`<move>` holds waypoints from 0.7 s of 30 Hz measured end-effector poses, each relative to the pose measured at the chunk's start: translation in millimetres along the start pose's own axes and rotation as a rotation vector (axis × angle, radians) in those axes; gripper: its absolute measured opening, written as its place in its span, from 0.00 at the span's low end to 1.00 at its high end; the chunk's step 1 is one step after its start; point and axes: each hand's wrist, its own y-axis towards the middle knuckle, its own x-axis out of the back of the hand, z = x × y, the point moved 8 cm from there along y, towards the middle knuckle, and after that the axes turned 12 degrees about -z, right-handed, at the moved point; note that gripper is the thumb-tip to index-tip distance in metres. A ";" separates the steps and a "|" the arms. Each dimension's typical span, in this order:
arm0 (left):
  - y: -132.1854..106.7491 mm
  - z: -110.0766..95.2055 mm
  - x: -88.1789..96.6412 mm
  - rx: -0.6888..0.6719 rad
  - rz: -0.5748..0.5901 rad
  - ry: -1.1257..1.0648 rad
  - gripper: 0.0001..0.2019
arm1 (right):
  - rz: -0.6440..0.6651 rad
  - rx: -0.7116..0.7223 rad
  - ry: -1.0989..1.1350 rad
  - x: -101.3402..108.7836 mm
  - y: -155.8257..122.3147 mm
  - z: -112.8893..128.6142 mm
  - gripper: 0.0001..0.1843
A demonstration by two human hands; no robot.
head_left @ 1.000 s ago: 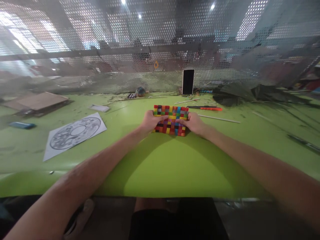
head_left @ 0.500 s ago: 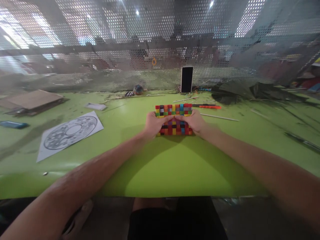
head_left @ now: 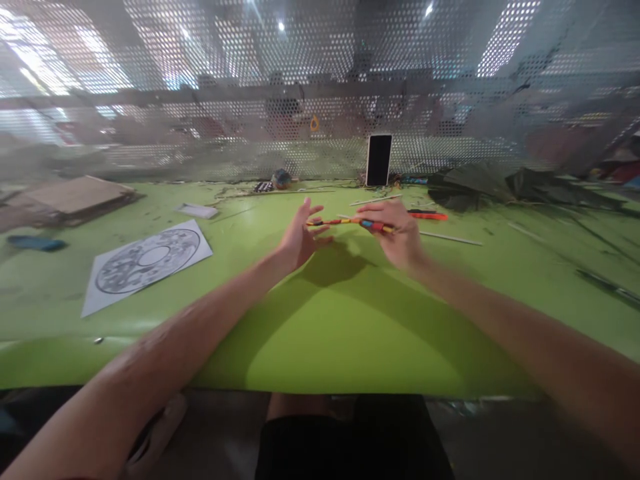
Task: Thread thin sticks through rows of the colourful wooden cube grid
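A small mat woven from many-coloured strips (head_left: 375, 226) is held just above the green table, turned so mostly its thin edge faces me. My right hand (head_left: 401, 233) grips its right end, thumb and fingers on either side. My left hand (head_left: 299, 239) is at the other end, its fingers spread around the edge; they touch or nearly touch it without closing. The mat's broad faces are largely hidden. A shadow of the hands and mat falls on the table below.
A sheet with a printed ring pattern (head_left: 155, 260) lies left, with cardboard (head_left: 75, 195) and a blue object (head_left: 36, 243) beyond. A phone-like dark panel (head_left: 379, 160) stands at the back. An orange-black cutter (head_left: 427, 215), thin strips and dark leaves (head_left: 470, 187) lie right. Perforated metal forms the back wall.
The mat was upright with its broad face toward me and both thumbs on it. Now it is tilted edge-on, and my left fingers have spread while my right hand keeps hold.
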 end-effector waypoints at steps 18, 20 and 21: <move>7.1 8.8 -1.7 0.030 0.094 0.012 0.18 | -0.060 -0.625 0.173 -3.7 -19.1 -61.6 0.34; 6.0 9.4 -0.7 0.030 0.060 0.029 0.16 | -0.043 -0.835 0.320 -13.3 -29.3 -68.2 0.28; 5.2 9.2 -0.2 0.026 0.040 0.036 0.16 | -0.029 -0.873 0.363 -17.1 -31.6 -66.5 0.25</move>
